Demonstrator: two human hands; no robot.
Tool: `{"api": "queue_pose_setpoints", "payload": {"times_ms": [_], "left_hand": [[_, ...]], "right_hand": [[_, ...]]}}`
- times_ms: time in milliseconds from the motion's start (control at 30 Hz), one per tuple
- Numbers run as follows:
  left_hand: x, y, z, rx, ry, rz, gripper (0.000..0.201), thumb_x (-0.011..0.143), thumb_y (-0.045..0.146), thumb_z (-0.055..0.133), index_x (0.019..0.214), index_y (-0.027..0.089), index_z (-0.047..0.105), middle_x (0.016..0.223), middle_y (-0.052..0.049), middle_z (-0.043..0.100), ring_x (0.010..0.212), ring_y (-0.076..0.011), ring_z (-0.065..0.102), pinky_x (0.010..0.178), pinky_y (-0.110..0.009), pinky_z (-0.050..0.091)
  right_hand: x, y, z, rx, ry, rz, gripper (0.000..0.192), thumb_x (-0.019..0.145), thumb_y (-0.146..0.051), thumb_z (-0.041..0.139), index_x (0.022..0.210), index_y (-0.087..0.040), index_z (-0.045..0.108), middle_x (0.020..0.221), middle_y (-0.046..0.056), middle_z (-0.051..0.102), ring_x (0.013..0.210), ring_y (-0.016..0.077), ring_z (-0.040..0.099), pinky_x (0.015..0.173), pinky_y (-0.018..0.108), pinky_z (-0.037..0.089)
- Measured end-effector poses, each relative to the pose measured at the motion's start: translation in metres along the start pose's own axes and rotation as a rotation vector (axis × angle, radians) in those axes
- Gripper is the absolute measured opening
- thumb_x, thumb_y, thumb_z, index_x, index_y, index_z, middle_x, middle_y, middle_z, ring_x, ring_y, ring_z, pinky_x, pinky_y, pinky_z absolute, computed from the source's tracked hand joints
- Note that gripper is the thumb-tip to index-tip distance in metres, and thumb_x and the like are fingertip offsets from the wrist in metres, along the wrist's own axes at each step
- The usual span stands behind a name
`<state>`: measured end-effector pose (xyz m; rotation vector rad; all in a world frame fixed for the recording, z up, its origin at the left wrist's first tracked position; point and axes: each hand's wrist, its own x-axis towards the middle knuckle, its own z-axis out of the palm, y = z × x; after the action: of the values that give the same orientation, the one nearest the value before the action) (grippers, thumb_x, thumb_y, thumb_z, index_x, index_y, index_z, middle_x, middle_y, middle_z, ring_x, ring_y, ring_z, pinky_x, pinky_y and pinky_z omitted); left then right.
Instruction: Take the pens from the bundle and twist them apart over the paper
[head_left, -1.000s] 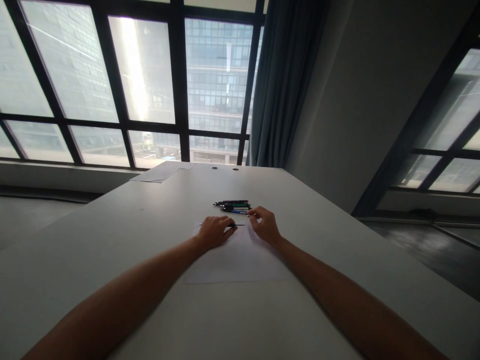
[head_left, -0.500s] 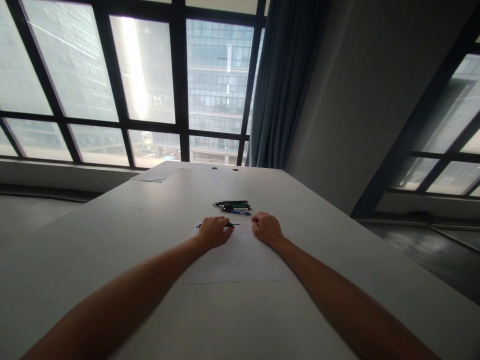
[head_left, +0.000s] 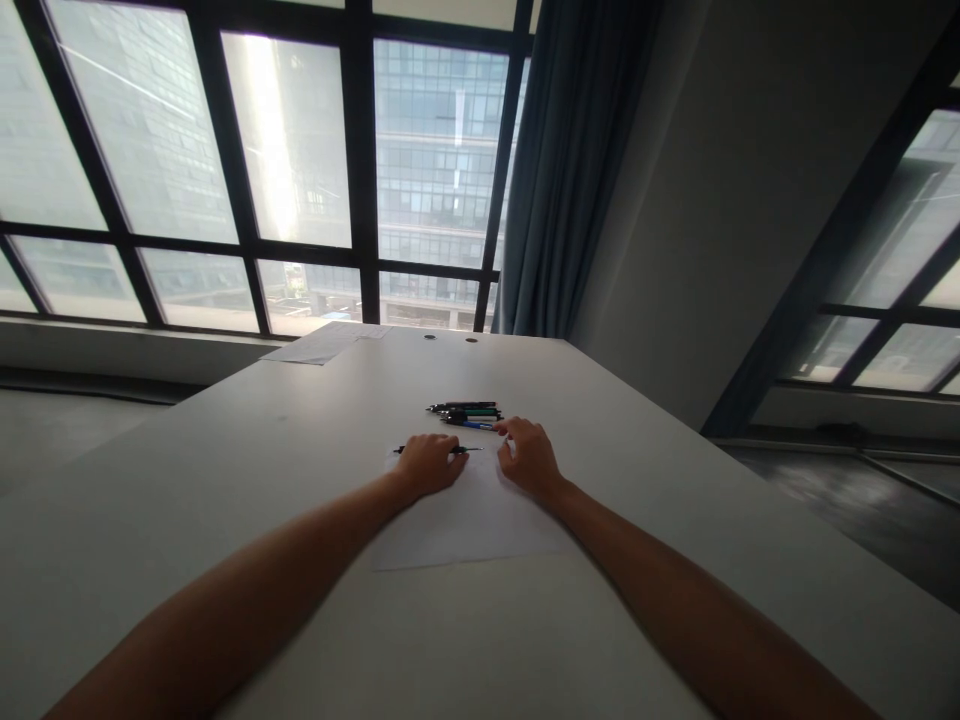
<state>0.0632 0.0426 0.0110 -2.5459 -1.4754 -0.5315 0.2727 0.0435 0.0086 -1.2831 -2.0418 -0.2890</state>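
Observation:
My left hand [head_left: 429, 462] is closed around a dark pen [head_left: 459, 449], resting on a white sheet of paper [head_left: 469, 530]. The pen's slim tip points right and its other end shows left of the knuckles. Just to the right, my right hand [head_left: 531, 458] has its thumb and fingers apart. Its forefinger reaches the end of a blue pen [head_left: 480, 425]; whether they touch I cannot tell. That blue pen lies at the near side of a small group of pens [head_left: 465, 409], mostly dark, beyond the paper.
The white table [head_left: 285, 480] stretches away toward the windows [head_left: 439, 150]. More printed papers [head_left: 319, 345] lie at its far left corner. Two round dark fittings [head_left: 471, 340] sit near the far edge. A blue curtain [head_left: 547, 180] hangs behind the table.
My right hand has moved slightly forward and its fingers have spread, reaching the blue pen's end. The paper has shifted and turned a little. My left hand stays on its pen.

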Motion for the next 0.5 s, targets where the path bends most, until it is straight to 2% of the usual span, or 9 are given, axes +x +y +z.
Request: {"api": "queue_pose_setpoints", "payload": {"times_ms": [267, 500], "left_hand": [[0.0018, -0.0036, -0.0019, -0.034, -0.032, 0.025, 0.036, 0.086, 0.052, 0.046, 0.094, 0.022, 0.066, 0.091, -0.009, 0.072, 0.082, -0.0262, 0.067, 0.067, -0.034, 0.047], [0.0003, -0.0024, -0.0013, -0.022, -0.016, -0.016, 0.036, 0.088, 0.048, 0.043, 0.091, 0.02, 0.065, 0.09, -0.009, 0.071, 0.081, -0.0253, 0.067, 0.069, -0.034, 0.046]], "right_hand": [[-0.0031, -0.0103, -0.001, 0.082, -0.028, -0.029, 0.042, 0.061, -0.004, 0.046, 0.099, -0.016, 0.061, 0.093, 0.007, 0.066, 0.084, 0.0212, 0.057, 0.08, 0.034, 0.039], [-0.0036, -0.0099, 0.0011, 0.104, -0.079, -0.142, 0.036, 0.069, -0.009, 0.052, 0.104, -0.015, 0.06, 0.098, 0.009, 0.064, 0.093, 0.0229, 0.057, 0.085, 0.036, 0.039]]}}
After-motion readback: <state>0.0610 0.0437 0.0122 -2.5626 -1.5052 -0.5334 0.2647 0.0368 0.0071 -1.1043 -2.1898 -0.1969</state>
